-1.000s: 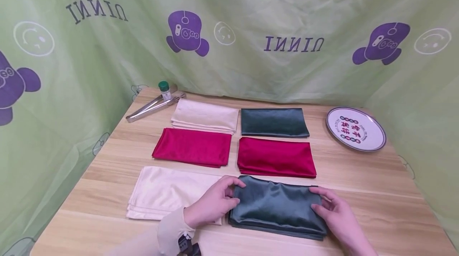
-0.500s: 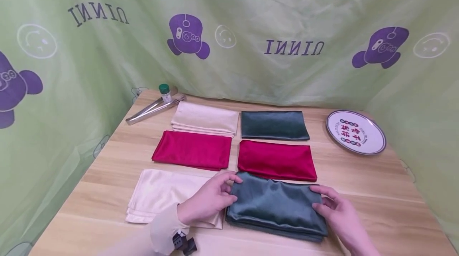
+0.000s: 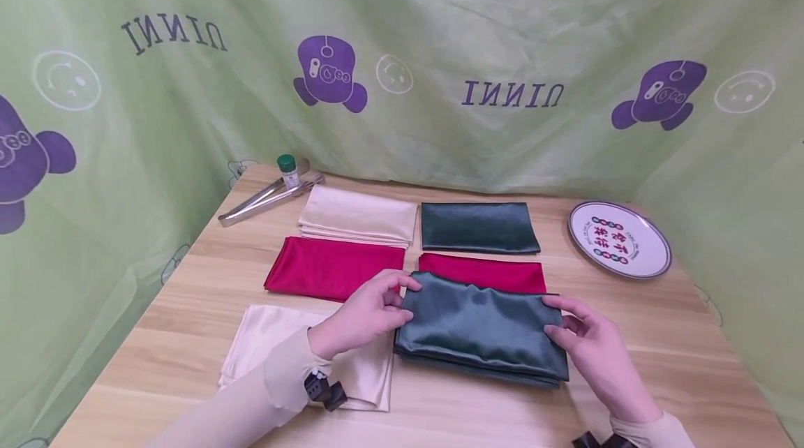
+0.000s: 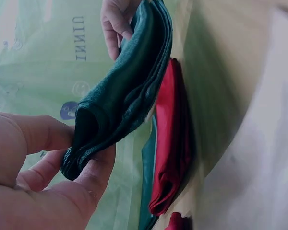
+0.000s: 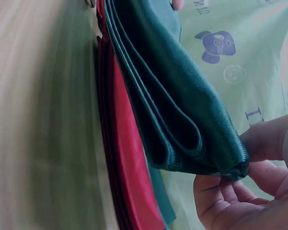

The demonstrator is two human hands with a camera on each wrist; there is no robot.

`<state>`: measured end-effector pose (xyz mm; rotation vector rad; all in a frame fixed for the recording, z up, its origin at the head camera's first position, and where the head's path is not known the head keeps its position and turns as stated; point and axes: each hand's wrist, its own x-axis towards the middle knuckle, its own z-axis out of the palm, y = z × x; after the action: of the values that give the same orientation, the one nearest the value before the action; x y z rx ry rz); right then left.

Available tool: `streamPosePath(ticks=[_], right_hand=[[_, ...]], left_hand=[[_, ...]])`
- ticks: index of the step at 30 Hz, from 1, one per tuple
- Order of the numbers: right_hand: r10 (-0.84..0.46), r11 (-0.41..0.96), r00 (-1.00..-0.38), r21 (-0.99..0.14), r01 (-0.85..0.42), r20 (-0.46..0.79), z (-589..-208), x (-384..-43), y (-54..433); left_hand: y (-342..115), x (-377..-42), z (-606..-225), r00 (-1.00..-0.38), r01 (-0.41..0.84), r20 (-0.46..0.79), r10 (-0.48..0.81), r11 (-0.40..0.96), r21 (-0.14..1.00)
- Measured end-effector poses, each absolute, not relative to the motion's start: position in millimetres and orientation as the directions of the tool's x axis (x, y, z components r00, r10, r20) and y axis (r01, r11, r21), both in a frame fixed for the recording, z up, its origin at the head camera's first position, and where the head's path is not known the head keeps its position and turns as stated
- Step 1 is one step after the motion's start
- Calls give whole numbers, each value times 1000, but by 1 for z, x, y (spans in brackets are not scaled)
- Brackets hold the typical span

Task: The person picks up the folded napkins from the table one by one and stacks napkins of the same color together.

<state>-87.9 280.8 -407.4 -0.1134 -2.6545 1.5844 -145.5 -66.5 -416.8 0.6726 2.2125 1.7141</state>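
A folded dark green satin cloth (image 3: 484,326) is held up between my two hands, clear of the table. My left hand (image 3: 361,315) pinches its left end, thumb on one side and fingers on the other. The right hand (image 3: 593,350) grips the opposite end the same way. Its stacked folds hang loosely in both wrist views. In the head view it overlaps the front of a folded crimson cloth (image 3: 484,272). A pale pink folded cloth (image 3: 270,329) lies on the table under my left forearm, partly hidden.
Farther back lie another crimson cloth (image 3: 333,268), a pale pink one (image 3: 361,214) and a second dark green one (image 3: 477,227). Metal tongs (image 3: 251,207) and a green-capped bottle (image 3: 289,172) are at the back left. At the right sits a plate (image 3: 656,263). A green curtain (image 3: 427,141) surrounds the table.
Both hands have raised the dark green cloth off the table and moved it away from me, so it covers part of the right crimson cloth. The whole head view has shifted slightly.
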Motion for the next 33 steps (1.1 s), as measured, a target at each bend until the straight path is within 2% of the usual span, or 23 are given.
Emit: streamPosePath(ticks=[9, 14, 19, 27, 33], right_hand=[[93, 518, -996, -855, 33, 17, -397, -100, 277], [92, 516, -995, -857, 18, 35, -392, -107, 277], [81, 473, -996, -881, -2, 45, -387, -121, 277], [75, 371, -997, -929, 15, 14, -388, -149, 282], [69, 338, -997, -940, 40, -17, -389, -172, 285]], left_hand=[[-67, -155, -410, -862, 254, 111, 495, 231, 939], [-67, -163, -405, -878, 234, 96, 470, 245, 941], [-68, -173, -404, -885, 202, 91, 457, 199, 959], [-63, -195, -409, -903, 193, 80, 422, 231, 954], [-55, -215, -416, -930, 108, 13, 368, 237, 965]])
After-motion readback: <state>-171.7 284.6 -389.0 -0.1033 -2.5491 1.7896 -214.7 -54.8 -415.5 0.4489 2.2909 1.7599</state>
